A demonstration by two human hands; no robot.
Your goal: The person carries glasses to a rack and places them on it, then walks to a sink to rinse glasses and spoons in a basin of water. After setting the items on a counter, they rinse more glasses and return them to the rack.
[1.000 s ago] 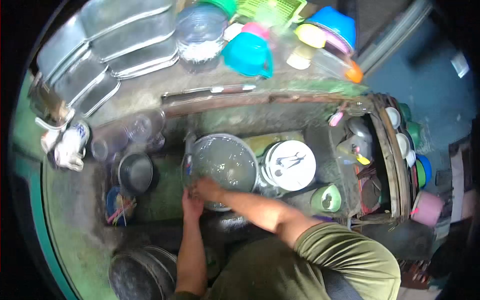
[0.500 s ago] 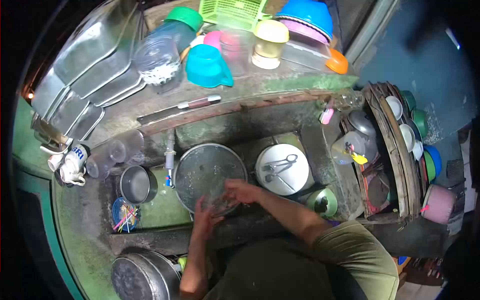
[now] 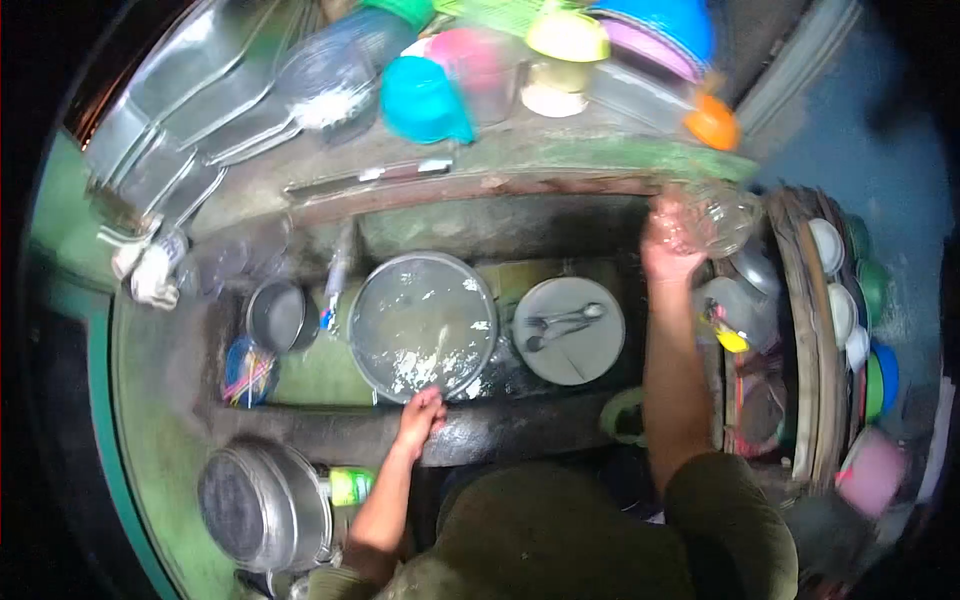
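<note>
My right hand (image 3: 672, 240) is stretched to the upper right, its fingers around a clear glass (image 3: 728, 218), blurred by motion. At the near rim of a large round basin of water (image 3: 420, 320) is my left hand (image 3: 421, 414), its fingers curled; whether anything small is in them cannot be made out. Ripples and bright glints cover the water. Beside the basin, a white round plate or lid (image 3: 568, 360) carries spoons (image 3: 565, 322).
A small pot (image 3: 277, 316) and a blue basket of straws (image 3: 250, 370) stand left. A large pot (image 3: 265, 505) is at lower left. Plastic containers line the upper ledge, with a turquoise jug (image 3: 420, 98). Wooden slats (image 3: 800, 330) hold bowls at right.
My right hand has gone from over the basin to the upper right, onto the clear glass. My left hand has moved slightly to the basin's near rim. The view has shifted.
</note>
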